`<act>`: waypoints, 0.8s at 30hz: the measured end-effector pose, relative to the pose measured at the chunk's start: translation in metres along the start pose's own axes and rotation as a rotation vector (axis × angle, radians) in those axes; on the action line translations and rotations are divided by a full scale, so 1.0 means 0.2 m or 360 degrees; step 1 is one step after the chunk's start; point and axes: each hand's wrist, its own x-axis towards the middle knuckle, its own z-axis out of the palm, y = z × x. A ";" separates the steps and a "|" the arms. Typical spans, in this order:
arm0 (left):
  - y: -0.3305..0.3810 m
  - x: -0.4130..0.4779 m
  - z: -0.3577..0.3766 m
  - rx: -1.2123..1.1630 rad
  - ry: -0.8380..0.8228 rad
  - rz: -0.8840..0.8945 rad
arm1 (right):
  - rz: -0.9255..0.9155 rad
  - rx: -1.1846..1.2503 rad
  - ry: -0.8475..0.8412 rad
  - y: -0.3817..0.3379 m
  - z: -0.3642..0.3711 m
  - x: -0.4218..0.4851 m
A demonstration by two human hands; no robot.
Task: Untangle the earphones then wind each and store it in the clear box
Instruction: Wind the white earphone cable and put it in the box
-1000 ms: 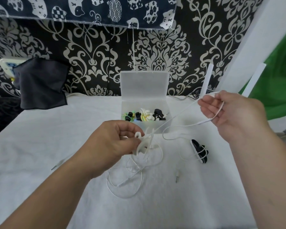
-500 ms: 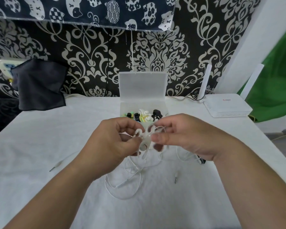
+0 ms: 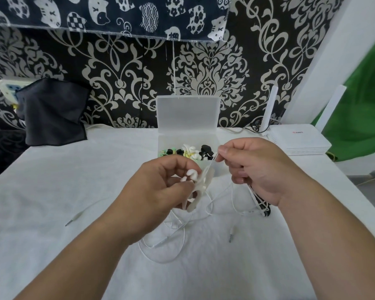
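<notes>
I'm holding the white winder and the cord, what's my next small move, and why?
Probably bring the cord once round the winder. Your left hand grips the winder, your right hand pinches the cord just beside it, and much cord lies loose on the cloth below.

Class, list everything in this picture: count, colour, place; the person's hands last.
clear box: one, clear, lid up, back centre of tablecloth.
wound earphones: several, black, green, white, in the box.
white earphones: one, white, cable looped on tablecloth, buds in left hand.
winder: one, white, in left hand.
black earphones: one, wound, below right hand.
jack plugs: two, silvery, on tablecloth, left and centre.
router: one, white, right rear.
dark cloth: one, left rear.
tablecloth: one, white.
left hand: holds winder.
right hand: pinches white cable.
</notes>
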 end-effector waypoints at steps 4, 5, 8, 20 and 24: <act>-0.01 0.01 0.02 -0.0265 0.0025 -0.0037 | 0.0017 0.0067 0.0063 0.00 0.00 0.00; -0.01 0.01 0.02 -0.0307 0.0031 -0.0039 | 0.0027 0.0071 0.0071 0.00 0.01 0.00; -0.02 0.01 0.02 -0.0370 0.0005 -0.0028 | 0.0075 0.0005 0.0069 0.02 0.03 0.01; -0.04 0.04 -0.01 -0.0245 0.0580 0.0135 | 0.0144 -0.0541 -0.0630 0.05 0.24 -0.07; -0.05 0.05 -0.01 -0.0296 0.0648 0.0124 | 0.0109 -0.0450 -0.0708 0.04 0.25 -0.08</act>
